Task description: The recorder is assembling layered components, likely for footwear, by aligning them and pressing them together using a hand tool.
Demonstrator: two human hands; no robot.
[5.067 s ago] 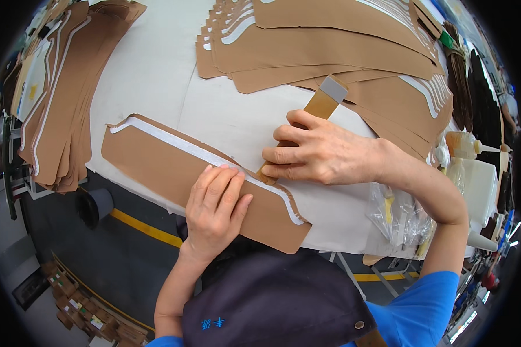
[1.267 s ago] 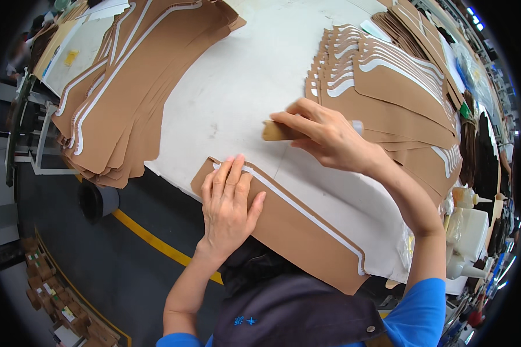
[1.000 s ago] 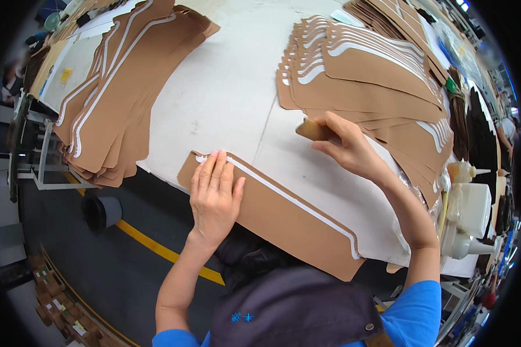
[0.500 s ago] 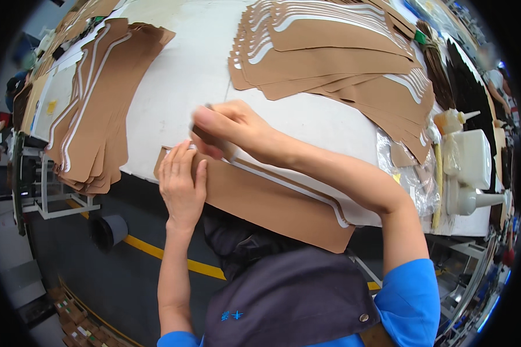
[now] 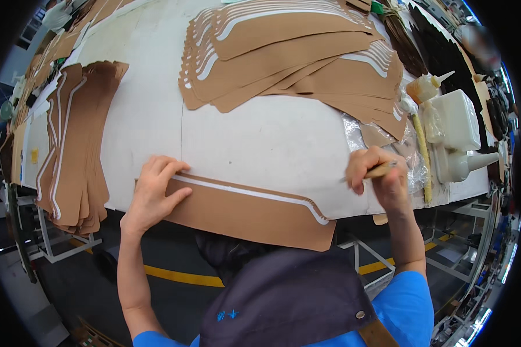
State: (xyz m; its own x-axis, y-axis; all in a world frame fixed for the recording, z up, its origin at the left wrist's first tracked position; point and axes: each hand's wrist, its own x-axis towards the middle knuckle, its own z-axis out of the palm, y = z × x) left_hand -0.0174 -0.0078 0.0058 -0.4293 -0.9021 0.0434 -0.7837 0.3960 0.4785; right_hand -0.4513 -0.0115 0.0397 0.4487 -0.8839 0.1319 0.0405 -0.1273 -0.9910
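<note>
Left of the left hand, a stack of brown pieces with white strips. Left hand fairly wide, thumb apart, on the panel's left end, hiding part of it. Panel, brown with a white strip along its far edge, runs from the left hand toward the right, its near side past the table edge. Beyond, between the hands, a fan of brown pieces. Right hand off the panel's right end, curled round a tan tool, mostly hidden by fingers. Crowding just past it: clear bag, yellow stick, amber bottle, white jug, white nozzle bottle.
</note>
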